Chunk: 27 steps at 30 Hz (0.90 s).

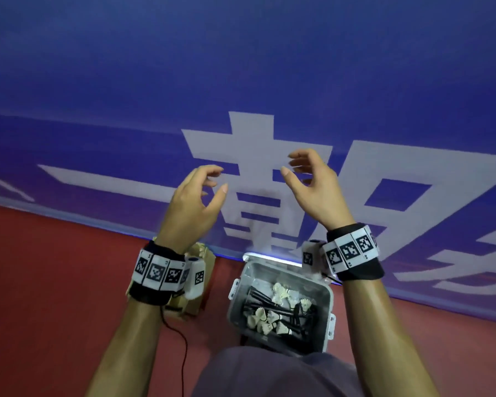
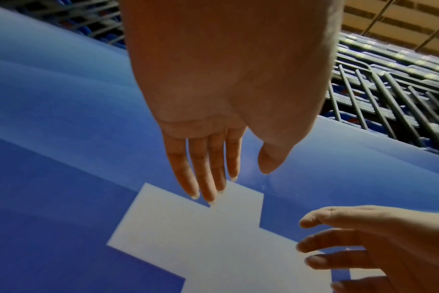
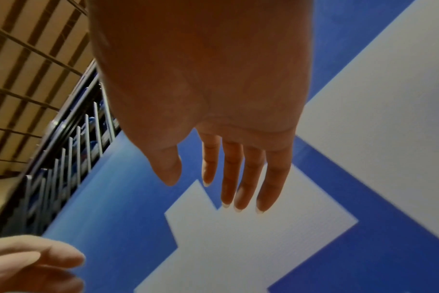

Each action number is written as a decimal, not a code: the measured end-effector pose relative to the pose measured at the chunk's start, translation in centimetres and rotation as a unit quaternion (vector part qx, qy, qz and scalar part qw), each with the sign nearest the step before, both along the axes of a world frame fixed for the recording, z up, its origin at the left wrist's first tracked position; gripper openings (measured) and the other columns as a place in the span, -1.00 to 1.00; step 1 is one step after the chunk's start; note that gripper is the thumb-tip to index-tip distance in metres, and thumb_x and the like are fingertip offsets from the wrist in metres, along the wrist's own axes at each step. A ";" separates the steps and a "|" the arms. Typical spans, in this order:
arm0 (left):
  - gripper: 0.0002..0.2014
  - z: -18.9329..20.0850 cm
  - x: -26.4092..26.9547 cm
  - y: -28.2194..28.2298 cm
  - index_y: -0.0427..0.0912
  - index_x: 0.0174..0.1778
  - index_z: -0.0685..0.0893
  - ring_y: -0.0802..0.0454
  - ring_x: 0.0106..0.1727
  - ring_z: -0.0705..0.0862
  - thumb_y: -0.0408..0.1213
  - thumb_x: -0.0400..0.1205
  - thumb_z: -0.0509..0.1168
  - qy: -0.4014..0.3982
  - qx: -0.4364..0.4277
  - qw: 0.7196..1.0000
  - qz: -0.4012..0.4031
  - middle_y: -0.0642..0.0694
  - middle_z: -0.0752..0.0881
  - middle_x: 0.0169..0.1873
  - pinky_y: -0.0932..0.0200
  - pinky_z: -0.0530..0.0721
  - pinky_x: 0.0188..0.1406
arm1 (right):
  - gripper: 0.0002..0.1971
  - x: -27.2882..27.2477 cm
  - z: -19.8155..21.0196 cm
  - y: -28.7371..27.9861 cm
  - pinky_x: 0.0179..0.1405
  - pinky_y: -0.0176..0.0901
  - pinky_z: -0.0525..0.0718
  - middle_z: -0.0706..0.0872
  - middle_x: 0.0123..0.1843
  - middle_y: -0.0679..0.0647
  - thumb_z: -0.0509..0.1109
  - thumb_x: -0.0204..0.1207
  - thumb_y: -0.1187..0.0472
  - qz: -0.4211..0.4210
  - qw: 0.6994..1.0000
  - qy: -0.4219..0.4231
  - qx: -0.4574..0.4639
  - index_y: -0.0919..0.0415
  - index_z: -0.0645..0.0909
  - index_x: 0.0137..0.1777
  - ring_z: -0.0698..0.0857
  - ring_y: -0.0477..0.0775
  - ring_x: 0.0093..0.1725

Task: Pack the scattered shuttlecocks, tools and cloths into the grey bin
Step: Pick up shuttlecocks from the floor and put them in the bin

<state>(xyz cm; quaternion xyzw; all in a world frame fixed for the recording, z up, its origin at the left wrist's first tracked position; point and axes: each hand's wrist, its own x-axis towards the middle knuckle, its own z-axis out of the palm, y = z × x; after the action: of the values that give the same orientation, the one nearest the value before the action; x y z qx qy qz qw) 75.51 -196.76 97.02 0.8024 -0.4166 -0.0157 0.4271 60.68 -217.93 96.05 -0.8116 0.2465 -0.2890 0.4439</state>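
Grey plastic is the landmark: the grey bin point(image 1: 281, 299) sits lidless on the red floor point(image 1: 55, 282), just in front of the person's lap and hard against the foot of the blue banner point(image 1: 241, 67). Inside it lie white shuttlecocks point(image 1: 279, 293) mixed with dark rod-like tools point(image 1: 272, 310); no cloth can be made out among them. Both hands are raised well above and beyond the bin, toward the banner. The left hand point(image 1: 194, 202) hangs above the bin's left side and the right hand point(image 1: 317, 187) above its right side, palms turned toward each other with a gap between them. Each has its fingers loosely bent and apart, and neither holds anything; both wrist views confirm bare, relaxed fingers against the banner's white lettering. The bin's long axis runs from the lap toward the banner, and it lies below and nearer the body than either hand, roughly midway between the two forearms, so neither hand is clearly the closer. Left of the bin, under the left wrist, stands a brown cardboard box point(image 1: 195, 287), partly hidden. No loose shuttlecock, tool or cloth shows on the floor around the bin, so the packing looks nearly or wholly done. If anything remains it lies out of view, and the hands would have to come down and back toward the bin.
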 end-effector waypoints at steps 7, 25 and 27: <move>-0.70 -1.9 -6.5 9.0 -0.10 0.37 0.63 0.11 0.18 0.72 -0.17 0.72 0.40 0.011 0.024 0.986 0.163 0.05 0.73 0.21 -0.01 0.72 0.15 | -0.70 1.3 -1.9 5.3 0.24 0.02 0.74 0.74 0.14 -0.07 0.48 0.64 0.01 0.156 0.985 -0.008 0.069 0.02 0.61 0.31 0.72 -0.09 0.18; -0.66 -3.9 -37.1 48.0 0.01 0.40 0.60 0.27 0.25 0.69 -0.03 0.73 0.37 0.052 -0.006 0.786 0.615 0.15 0.70 0.29 0.16 0.67 0.27 | -0.73 -2.7 -1.4 48.2 0.20 0.12 0.76 0.76 0.12 -0.13 0.52 0.57 0.02 0.572 0.817 0.012 0.072 -0.11 0.60 0.23 0.76 -0.13 0.12; -0.65 -4.2 -42.1 53.1 -0.01 0.40 0.60 0.27 0.25 0.68 -0.04 0.72 0.38 0.053 -0.001 0.755 0.654 0.13 0.70 0.29 0.14 0.69 0.26 | -0.72 -5.4 -1.5 55.5 0.20 0.14 0.77 0.77 0.11 -0.14 0.52 0.56 -0.01 0.612 0.787 0.017 0.073 -0.14 0.61 0.23 0.76 -0.14 0.13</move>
<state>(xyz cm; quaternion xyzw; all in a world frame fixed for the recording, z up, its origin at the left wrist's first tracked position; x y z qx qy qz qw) 33.46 -143.67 92.81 0.8766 0.2331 0.2254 0.3555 55.29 -162.45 94.55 -0.7623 -0.2741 0.0756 0.5814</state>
